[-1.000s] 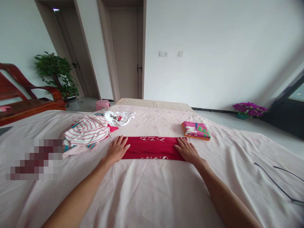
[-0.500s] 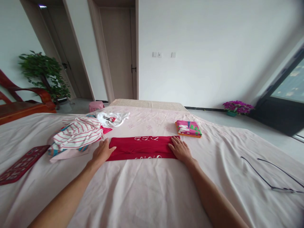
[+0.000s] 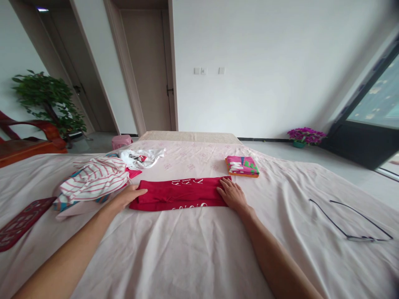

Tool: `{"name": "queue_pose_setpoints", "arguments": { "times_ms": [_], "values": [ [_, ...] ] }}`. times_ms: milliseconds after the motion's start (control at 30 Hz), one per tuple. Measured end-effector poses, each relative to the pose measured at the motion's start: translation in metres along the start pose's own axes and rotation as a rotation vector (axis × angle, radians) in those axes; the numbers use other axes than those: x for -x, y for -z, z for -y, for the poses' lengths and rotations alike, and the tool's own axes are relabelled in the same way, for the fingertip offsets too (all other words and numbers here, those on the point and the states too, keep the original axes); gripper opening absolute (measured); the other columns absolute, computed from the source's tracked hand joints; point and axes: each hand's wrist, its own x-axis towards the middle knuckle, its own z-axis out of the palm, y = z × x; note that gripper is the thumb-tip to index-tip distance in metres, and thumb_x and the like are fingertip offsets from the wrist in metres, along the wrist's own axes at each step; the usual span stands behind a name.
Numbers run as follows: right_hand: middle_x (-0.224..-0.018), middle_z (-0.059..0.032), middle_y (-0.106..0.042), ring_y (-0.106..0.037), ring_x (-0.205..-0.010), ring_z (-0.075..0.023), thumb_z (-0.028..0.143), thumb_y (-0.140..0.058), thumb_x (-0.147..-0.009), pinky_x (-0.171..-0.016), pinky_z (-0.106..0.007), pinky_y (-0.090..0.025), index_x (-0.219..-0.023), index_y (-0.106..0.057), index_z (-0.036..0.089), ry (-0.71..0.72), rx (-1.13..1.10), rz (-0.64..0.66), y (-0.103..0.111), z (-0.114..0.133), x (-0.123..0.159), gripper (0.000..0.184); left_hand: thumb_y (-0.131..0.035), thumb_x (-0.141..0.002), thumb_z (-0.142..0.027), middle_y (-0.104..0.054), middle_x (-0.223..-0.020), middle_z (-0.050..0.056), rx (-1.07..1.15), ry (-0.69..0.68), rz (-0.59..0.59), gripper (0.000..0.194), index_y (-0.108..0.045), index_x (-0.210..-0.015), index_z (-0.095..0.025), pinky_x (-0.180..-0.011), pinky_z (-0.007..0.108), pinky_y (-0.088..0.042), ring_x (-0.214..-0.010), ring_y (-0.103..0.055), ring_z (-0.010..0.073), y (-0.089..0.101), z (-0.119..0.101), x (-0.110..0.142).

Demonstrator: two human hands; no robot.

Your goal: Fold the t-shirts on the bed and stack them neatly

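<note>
A red shirt (image 3: 183, 194) with white lettering lies folded into a long strip on the bed in front of me. At its left end, my left hand (image 3: 128, 196) pinches the edge, thumb on top and the other fingers partly hidden beneath the cloth. My right hand (image 3: 233, 193) rests flat on the opposite end with its fingers spread. Just beyond that hand sits a folded pink garment (image 3: 242, 165) with an orange edge and coloured lettering.
Left of the strip are a heap of striped clothes (image 3: 93, 176), a white garment (image 3: 141, 158) and a dark red patterned panel (image 3: 25, 222). Eyeglasses (image 3: 352, 237) lie on the pale sheet (image 3: 193, 257) at right. A pink stool (image 3: 121, 141) stands beyond the bed.
My left hand has gone from lying flat on the shirt to gripping its left edge, which is now slightly raised and rumpled. My right hand stays flat. The view has turned right.
</note>
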Motion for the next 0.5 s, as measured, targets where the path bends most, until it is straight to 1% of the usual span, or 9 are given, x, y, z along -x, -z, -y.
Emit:
{"name": "queue_pose_setpoints", "arguments": {
  "times_ms": [100, 200, 300, 400, 500],
  "values": [
    [-0.153, -0.0071, -0.044, -0.035, -0.143, -0.0234, 0.051, -0.038, -0.100, -0.117, -0.043, -0.023, -0.145, -0.048, 0.024, 0.011, -0.025, -0.006, 0.002, 0.000, 0.000, 0.054, -0.082, -0.061, -0.049, -0.078, -0.092, 0.009, 0.165, -0.016, 0.090, 0.050, -0.070, -0.097, -0.016, -0.089, 0.038, -0.056, -0.094, -0.073, 0.0277, -0.008, -0.028, 0.011],
    [-0.152, -0.0070, -0.046, -0.036, -0.142, -0.0234, 0.051, -0.038, -0.100, -0.117, -0.043, -0.024, -0.143, -0.050, 0.025, 0.017, -0.042, -0.014, 0.004, -0.001, 0.001, 0.052, -0.084, -0.062, -0.048, -0.078, -0.098, 0.011, 0.273, -0.024, 0.126, 0.053, -0.068, -0.101, -0.016, -0.085, 0.036, -0.057, -0.091, -0.074, 0.0260, -0.028, -0.053, 0.016],
    [-0.151, -0.0063, -0.048, -0.037, -0.142, -0.0235, 0.051, -0.039, -0.100, -0.116, -0.043, -0.025, -0.142, -0.052, 0.024, 0.019, -0.053, -0.026, 0.005, -0.001, 0.002, 0.051, -0.083, -0.064, -0.047, -0.077, -0.093, 0.010, 0.320, -0.040, 0.153, 0.053, -0.066, -0.101, -0.014, -0.076, 0.032, -0.057, -0.083, -0.074, 0.0236, -0.059, -0.071, 0.016],
    [-0.150, -0.0063, -0.049, -0.039, -0.141, -0.0233, 0.050, -0.039, -0.100, -0.116, -0.042, -0.025, -0.142, -0.052, 0.024, 0.021, -0.062, -0.031, 0.006, -0.001, 0.003, 0.051, -0.082, -0.065, -0.048, -0.076, -0.086, 0.007, 0.316, -0.074, 0.209, 0.050, -0.065, -0.097, -0.014, -0.069, 0.027, -0.055, -0.077, -0.073, 0.0209, -0.096, -0.082, 0.011],
    [-0.149, -0.0063, -0.049, -0.040, -0.139, -0.0230, 0.050, -0.039, -0.100, -0.116, -0.041, -0.026, -0.141, -0.053, 0.025, 0.018, -0.067, -0.039, 0.007, -0.001, 0.003, 0.051, -0.079, -0.067, -0.049, -0.073, -0.077, 0.005, 0.234, -0.126, 0.191, 0.044, -0.064, -0.091, -0.015, -0.067, 0.027, -0.052, -0.074, -0.071, 0.0207, -0.130, -0.088, 0.003]
  ]
}}
